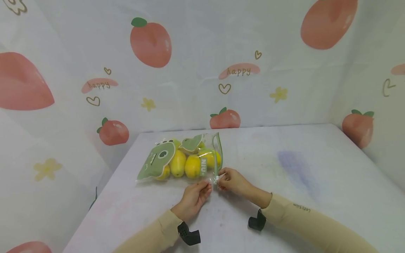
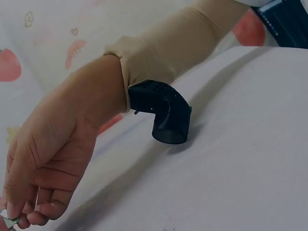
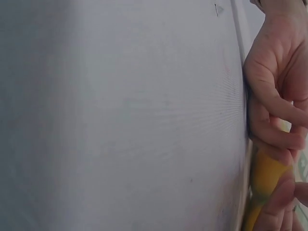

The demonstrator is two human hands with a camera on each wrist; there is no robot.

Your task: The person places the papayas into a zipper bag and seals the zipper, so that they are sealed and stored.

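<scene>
A clear zip bag [image 1: 158, 162] with a green cartoon dinosaur print lies on the table and holds several yellow fruits [image 1: 178, 163], oval and tinged green in places. Its green-edged opening faces right. At the near corner of that opening my left hand [image 1: 194, 197] pinches the bag's edge. Just beside it, my right hand [image 1: 234, 182] pinches the end of the zip strip, by a small white piece [image 1: 217, 178]. The left wrist view shows the right hand [image 2: 55, 149] with thumb and fingers together on a pale green bit. In the right wrist view, yellow fruit shows behind the left hand [image 3: 276, 91].
The white table [image 1: 269, 154] extends to the right of the bag, with a faint purple stain [image 1: 294, 168] on it. A white cloth backdrop [image 1: 190, 88] printed with peaches rises behind and on both sides. Black camera mounts [image 1: 190, 234] hang from both wrists.
</scene>
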